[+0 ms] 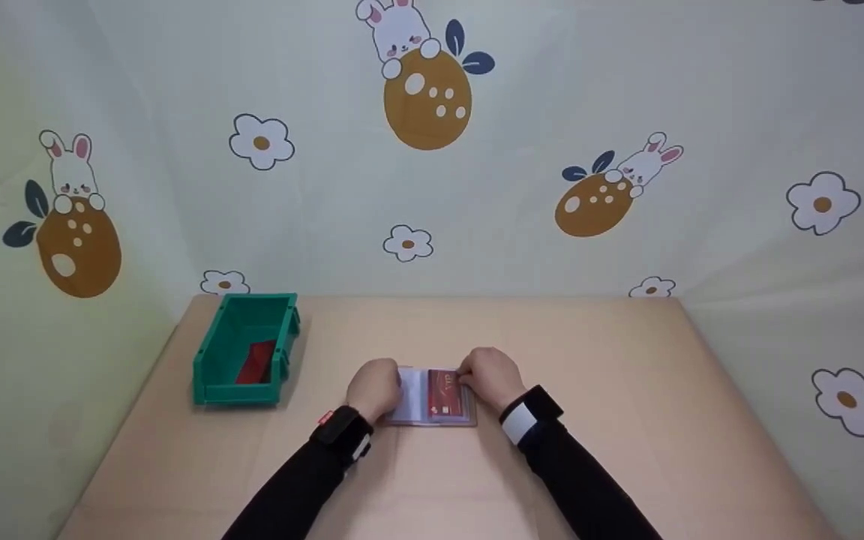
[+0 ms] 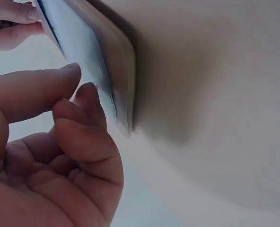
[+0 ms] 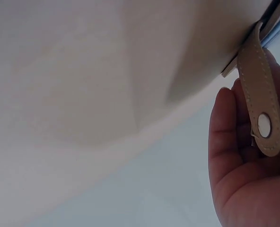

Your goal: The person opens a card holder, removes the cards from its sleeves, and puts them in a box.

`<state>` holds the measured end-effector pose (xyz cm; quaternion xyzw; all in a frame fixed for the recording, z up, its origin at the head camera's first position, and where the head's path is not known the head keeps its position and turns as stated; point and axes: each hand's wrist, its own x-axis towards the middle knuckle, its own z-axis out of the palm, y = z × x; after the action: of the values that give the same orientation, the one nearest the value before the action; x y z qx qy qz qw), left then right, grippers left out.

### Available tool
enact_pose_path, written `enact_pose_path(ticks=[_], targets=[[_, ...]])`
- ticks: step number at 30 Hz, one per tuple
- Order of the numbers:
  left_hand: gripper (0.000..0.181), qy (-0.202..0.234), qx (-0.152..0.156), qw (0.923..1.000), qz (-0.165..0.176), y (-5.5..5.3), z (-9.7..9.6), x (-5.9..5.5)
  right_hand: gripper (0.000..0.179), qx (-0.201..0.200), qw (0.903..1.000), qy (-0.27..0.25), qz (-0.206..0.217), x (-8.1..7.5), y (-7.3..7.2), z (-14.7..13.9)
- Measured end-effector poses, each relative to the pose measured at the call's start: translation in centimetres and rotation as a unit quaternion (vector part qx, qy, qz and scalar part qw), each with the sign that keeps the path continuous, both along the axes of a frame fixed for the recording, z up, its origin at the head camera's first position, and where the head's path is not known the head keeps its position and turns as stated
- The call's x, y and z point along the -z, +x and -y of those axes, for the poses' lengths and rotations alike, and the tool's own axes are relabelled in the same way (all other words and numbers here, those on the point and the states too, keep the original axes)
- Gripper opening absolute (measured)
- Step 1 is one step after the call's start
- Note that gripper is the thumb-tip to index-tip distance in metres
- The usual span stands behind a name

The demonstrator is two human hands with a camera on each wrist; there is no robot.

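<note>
An open card holder (image 1: 409, 409) with clear sleeves lies on the table, a red card (image 1: 445, 394) in its right-hand sleeve. At its left side is my left hand (image 1: 374, 388), thumb and curled fingers at a sleeve's edge. The left wrist view shows this hand (image 2: 59, 137) close up, fingertips against the pale sleeve pages (image 2: 85, 45). My right hand (image 1: 493, 377) pinches the upper right edge beside the red card. In the right wrist view, a tan strap (image 3: 258, 90) with a metal snap hangs in front of the right hand (image 3: 239, 165).
A green bin (image 1: 237, 395) stands at the table's back left, with a red item (image 1: 257, 362) inside. Behind the table (image 1: 612, 420) hangs a patterned curtain (image 1: 312, 210), which also closes off both sides.
</note>
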<state>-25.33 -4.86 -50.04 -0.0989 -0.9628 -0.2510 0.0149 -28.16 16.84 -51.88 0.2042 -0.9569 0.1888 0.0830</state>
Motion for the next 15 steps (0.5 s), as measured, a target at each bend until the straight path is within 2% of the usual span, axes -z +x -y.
enact_pose_path(ticks=[4,8,15], targets=[[0.010,0.035,0.022,0.9991,0.010,0.1,-1.3,-0.2,0.006,0.001,1.0000,0.004,-0.005,-0.1,0.1,0.1],[0.016,0.043,0.037,0.9984,0.004,0.2,-2.3,0.2,0.006,0.006,1.0000,0.001,0.001,-0.1,0.2,0.2],[0.016,0.056,0.015,0.9974,0.044,0.0,-2.9,0.7,0.005,0.011,0.9999,0.000,0.003,0.1,0.1,0.0]])
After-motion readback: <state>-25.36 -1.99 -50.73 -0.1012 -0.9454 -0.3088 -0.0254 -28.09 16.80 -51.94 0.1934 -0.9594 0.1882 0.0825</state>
